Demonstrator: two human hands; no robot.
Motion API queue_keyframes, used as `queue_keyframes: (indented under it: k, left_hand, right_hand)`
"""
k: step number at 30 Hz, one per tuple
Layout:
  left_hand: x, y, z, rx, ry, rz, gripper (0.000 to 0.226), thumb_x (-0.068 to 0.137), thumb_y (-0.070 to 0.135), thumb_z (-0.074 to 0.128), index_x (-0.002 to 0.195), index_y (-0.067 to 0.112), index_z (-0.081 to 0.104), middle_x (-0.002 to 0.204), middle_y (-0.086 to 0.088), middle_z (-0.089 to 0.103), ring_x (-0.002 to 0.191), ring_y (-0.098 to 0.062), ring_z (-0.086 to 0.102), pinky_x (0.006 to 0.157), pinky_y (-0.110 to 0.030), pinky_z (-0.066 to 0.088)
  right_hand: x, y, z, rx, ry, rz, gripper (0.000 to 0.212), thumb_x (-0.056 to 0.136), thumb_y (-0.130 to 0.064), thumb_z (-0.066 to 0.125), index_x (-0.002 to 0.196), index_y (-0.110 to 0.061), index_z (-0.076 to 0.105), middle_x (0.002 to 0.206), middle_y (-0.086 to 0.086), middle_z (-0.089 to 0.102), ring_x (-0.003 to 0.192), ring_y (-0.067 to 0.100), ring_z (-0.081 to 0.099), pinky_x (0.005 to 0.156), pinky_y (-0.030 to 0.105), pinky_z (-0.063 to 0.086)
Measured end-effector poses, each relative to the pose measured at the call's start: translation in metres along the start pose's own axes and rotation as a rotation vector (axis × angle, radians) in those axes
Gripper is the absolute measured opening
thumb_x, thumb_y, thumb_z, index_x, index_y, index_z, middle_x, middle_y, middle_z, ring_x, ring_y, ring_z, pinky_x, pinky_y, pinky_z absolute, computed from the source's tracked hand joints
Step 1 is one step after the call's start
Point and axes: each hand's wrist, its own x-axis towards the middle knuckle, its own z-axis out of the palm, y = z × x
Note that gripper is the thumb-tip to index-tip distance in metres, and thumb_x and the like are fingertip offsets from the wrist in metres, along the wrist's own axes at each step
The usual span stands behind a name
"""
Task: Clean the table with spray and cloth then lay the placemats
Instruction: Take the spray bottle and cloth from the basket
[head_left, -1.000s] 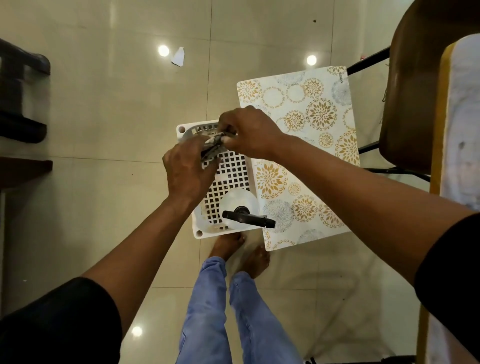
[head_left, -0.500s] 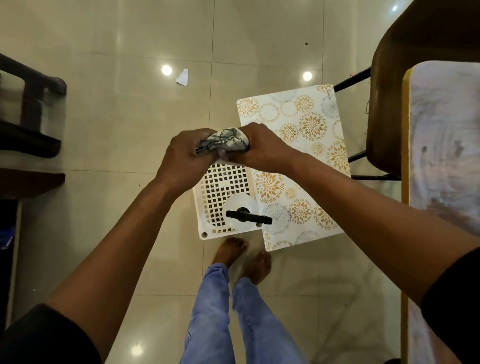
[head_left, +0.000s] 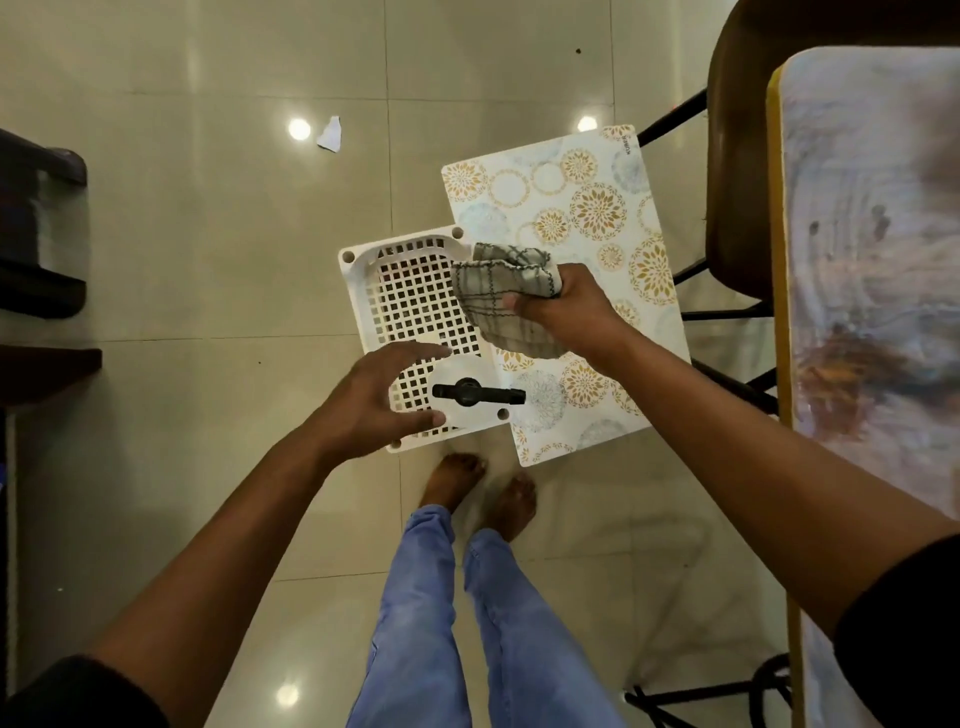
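One basket (head_left: 415, 306) — placemat (head_left: 587, 218) alongside

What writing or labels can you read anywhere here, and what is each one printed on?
Small dark print at the far right corner of the patterned placemat: there is one short word, too small and blurred to read.
Spray bottle in the white basket: no label shows from above.
Checked cloth held in the right hand: no text.
Nothing else carries writing.

I see black short sleeves (head_left: 78, 691) well behind each hand (head_left: 374, 410), light blue jeans (head_left: 415, 613) (faded, slightly creased) and bare feet (head_left: 452, 480).
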Motion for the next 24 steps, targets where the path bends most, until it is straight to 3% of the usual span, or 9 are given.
queue_keyframes:
  k: [3, 5, 9, 11, 13, 15, 17, 21, 24]
  left_hand:
    - [0.007, 0.012, 0.015, -0.075, -0.012, 0.017, 0.071, 0.084, 0.026, 0.094, 0.143, 0.046, 0.06, 0.141, 0.033, 0.054, 0.135, 0.003, 0.046, 0.106, -0.02, 0.042]
    - [0.013, 0.016, 0.023, -0.091, -0.036, 0.028, 0.066, 0.085, 0.026, 0.093, 0.142, 0.043, 0.064, 0.138, 0.037, 0.053, 0.139, 0.002, 0.045, 0.117, -0.025, 0.038]
    - [0.021, 0.01, 0.037, -0.087, -0.048, 0.026, 0.059, 0.091, 0.033, 0.088, 0.145, 0.043, 0.067, 0.136, 0.017, 0.069, 0.152, -0.019, 0.047, 0.128, -0.042, 0.035]
    - [0.023, 0.011, 0.039, -0.089, -0.043, 0.002, 0.053, 0.094, 0.03, 0.085, 0.143, 0.041, 0.069, 0.138, 0.013, 0.072, 0.16, -0.012, 0.034, 0.127, -0.037, 0.032]
    - [0.022, 0.012, 0.037, -0.099, -0.047, 0.03, 0.045, 0.095, 0.025, 0.084, 0.135, 0.041, 0.073, 0.131, 0.023, 0.073, 0.153, 0.004, 0.036, 0.119, -0.024, 0.034]
    - [0.017, 0.018, 0.034, -0.13, -0.035, 0.057, 0.039, 0.094, 0.019, 0.085, 0.125, 0.041, 0.074, 0.112, 0.036, 0.073, 0.127, 0.021, 0.052, 0.099, -0.01, 0.042]
    - [0.012, 0.025, 0.028, -0.148, -0.001, 0.049, 0.036, 0.094, 0.017, 0.085, 0.123, 0.037, 0.076, 0.108, 0.027, 0.076, 0.106, 0.012, 0.067, 0.083, -0.008, 0.05]
    - [-0.008, 0.048, 0.011, -0.198, 0.056, 0.079, 0.037, 0.091, 0.016, 0.087, 0.114, 0.043, 0.075, 0.108, 0.014, 0.079, 0.103, -0.003, 0.074, 0.089, -0.013, 0.054]
    - [-0.027, 0.074, 0.005, -0.226, 0.086, 0.11, 0.024, 0.096, 0.017, 0.083, 0.117, 0.029, 0.077, 0.106, 0.005, 0.081, 0.103, -0.013, 0.075, 0.087, -0.026, 0.058]
  right_hand:
    - [-0.013, 0.008, -0.001, 0.132, 0.057, 0.088, 0.029, 0.094, -0.004, 0.072, 0.123, -0.006, 0.073, 0.111, 0.008, 0.078, 0.102, 0.02, 0.076, 0.096, 0.043, 0.06]
    - [-0.022, 0.009, 0.0, 0.197, 0.092, 0.109, 0.028, 0.094, -0.003, 0.071, 0.122, -0.004, 0.073, 0.109, 0.009, 0.078, 0.099, 0.021, 0.077, 0.09, 0.041, 0.062]
    - [-0.038, 0.011, 0.001, 0.273, 0.115, 0.175, 0.023, 0.1, -0.006, 0.064, 0.122, -0.004, 0.072, 0.104, 0.007, 0.079, 0.091, 0.02, 0.078, 0.076, 0.039, 0.065]
    - [-0.045, 0.01, 0.002, 0.286, 0.119, 0.192, 0.021, 0.101, -0.008, 0.063, 0.12, -0.005, 0.072, 0.099, 0.004, 0.079, 0.088, 0.019, 0.078, 0.07, 0.036, 0.065]
    - [-0.051, 0.011, 0.002, 0.291, 0.133, 0.203, 0.02, 0.101, -0.01, 0.063, 0.119, -0.007, 0.072, 0.102, 0.006, 0.079, 0.091, 0.021, 0.078, 0.074, 0.041, 0.065]
    - [-0.057, 0.009, 0.002, 0.31, 0.146, 0.204, 0.02, 0.101, -0.011, 0.064, 0.119, -0.006, 0.072, 0.105, 0.008, 0.079, 0.094, 0.024, 0.078, 0.08, 0.046, 0.064]
    - [-0.064, 0.007, 0.001, 0.316, 0.173, 0.191, 0.021, 0.1, -0.011, 0.065, 0.119, -0.005, 0.072, 0.106, 0.01, 0.079, 0.097, 0.026, 0.077, 0.087, 0.049, 0.062]
    - [-0.087, -0.006, -0.002, 0.389, 0.222, 0.155, 0.018, 0.1, -0.009, 0.066, 0.116, -0.006, 0.073, 0.108, 0.01, 0.078, 0.099, 0.026, 0.076, 0.093, 0.046, 0.06]
    - [-0.111, -0.022, -0.004, 0.464, 0.249, 0.128, 0.02, 0.1, -0.01, 0.067, 0.118, -0.005, 0.073, 0.11, 0.011, 0.078, 0.101, 0.026, 0.076, 0.092, 0.042, 0.061]
